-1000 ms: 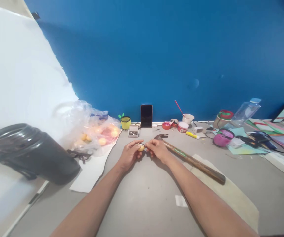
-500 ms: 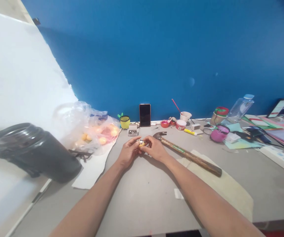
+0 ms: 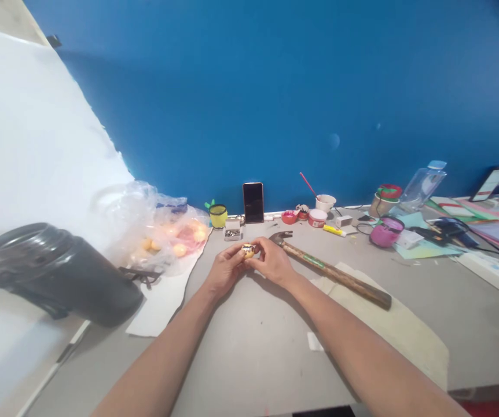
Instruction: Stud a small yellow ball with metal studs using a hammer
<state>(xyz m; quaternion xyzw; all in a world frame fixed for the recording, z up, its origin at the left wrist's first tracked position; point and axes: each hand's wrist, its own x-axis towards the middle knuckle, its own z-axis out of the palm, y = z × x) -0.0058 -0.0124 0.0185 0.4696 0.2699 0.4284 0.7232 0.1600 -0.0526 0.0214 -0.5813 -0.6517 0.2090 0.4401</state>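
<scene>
Over the middle of the desk, my left hand (image 3: 224, 268) closes its fingertips on a small yellow round piece (image 3: 248, 253) with shiny metallic bits on its upper side. From the right, my right hand (image 3: 273, 263) pinches at the edge of the same piece, thumb and fingers together. Whether a separate small bit is between the right fingertips is too small to tell. Just beyond the hands stands a small open white box (image 3: 233, 233) with shiny metal bits inside. A claw hammer (image 3: 331, 272) with a wooden handle lies right of my right hand.
A large black flask (image 3: 71, 278) leans at the left, near a clear plastic bag (image 3: 140, 226) with yellow balls. A phone (image 3: 253, 202) stands against the blue wall. Small pots, a white cup (image 3: 326, 202), a yellow tube (image 3: 334, 231) and a power strip (image 3: 496, 278) lie rightward.
The yellow piece has turned between the fingers, so more of its yellow side and metallic bits show. Both hands stay in nearly the same place; the view has shifted slightly.
</scene>
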